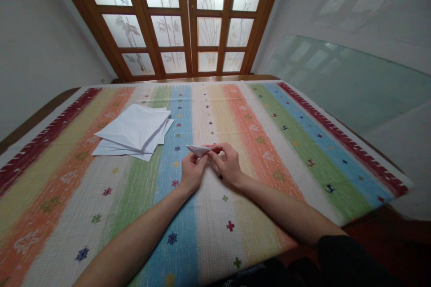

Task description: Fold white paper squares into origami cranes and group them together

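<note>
White folded paper (pixel 198 150) is pinched in the grip of my left hand (pixel 191 172) and my right hand (pixel 228 164), just above the middle of the tabletop (pixel 303 143). I think I am sharpening a fold; the next move calls for even pressure along its edge. The spare sheets (pixel 134 132) lie to the far left.

White folded paper (pixel 198 150), white paper stack (pixel 134 132), multicoloured striped tablecloth (pixel 269 143) with small motifs, brown-framed frosted door (pixel 188 18)

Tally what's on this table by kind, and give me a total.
Folded paper piece, pinched between left hand and right hand: 1
Stack of white sheets, too overlapped to count singly: 1
Striped tablecloth: 1
Total: 3
</note>
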